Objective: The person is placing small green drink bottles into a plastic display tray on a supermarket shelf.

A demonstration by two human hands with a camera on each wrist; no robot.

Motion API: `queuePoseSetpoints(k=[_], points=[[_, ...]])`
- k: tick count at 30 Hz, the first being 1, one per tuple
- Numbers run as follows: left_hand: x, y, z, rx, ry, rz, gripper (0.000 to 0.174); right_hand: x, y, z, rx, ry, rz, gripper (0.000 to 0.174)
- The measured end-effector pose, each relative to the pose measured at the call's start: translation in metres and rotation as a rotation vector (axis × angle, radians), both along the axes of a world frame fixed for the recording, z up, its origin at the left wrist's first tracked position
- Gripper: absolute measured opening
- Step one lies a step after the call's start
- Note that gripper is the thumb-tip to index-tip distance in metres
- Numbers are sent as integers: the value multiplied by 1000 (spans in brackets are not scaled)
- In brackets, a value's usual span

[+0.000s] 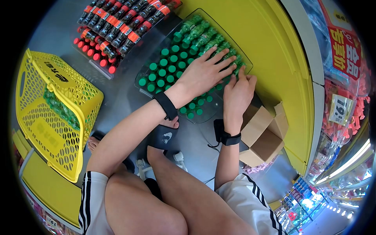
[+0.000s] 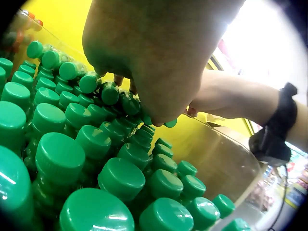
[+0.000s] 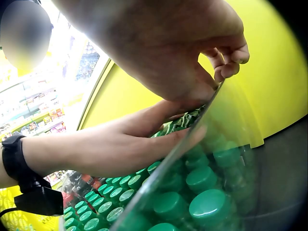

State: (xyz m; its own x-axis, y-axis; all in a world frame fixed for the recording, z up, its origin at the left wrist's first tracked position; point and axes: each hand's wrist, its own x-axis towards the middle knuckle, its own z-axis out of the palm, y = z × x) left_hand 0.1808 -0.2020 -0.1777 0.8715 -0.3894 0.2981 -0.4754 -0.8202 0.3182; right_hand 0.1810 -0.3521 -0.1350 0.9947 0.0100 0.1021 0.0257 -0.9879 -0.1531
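A clear plastic bin [image 3: 159, 168] holds rows of small green-capped bottles [image 1: 162, 62] standing upright. More green bottles [image 1: 196, 33] lie on their sides on top, along the far side. My left hand [image 1: 199, 74] rests on these lying bottles with its fingers spread, its palm over the upright caps. At the bin's right corner, my right hand [image 1: 238, 94] pinches the rim with bent fingers and thumb, close beside the left fingertips. In the left wrist view the left hand [image 2: 144, 57] hides part of the lying row.
Left of me stands a yellow shopping basket [image 1: 96, 96] with green bottles [image 1: 58, 105] inside. Dark, red-capped bottles [image 1: 113, 27] are stacked beyond it. An open cardboard box [image 1: 258, 133] sits near my right wrist. A curved yellow panel [image 1: 270, 47] borders the bin.
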Motion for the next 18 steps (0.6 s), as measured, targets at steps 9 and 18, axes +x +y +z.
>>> queuePoseSetpoints(k=[9, 18], points=[[0, -2, -4, -3, -42, 30, 66, 4, 0, -6, -70, -41, -18, 49], [-1, -3, -6, 3, -38, 43, 67, 14, 4, 5, -61, 102, -169, 48]])
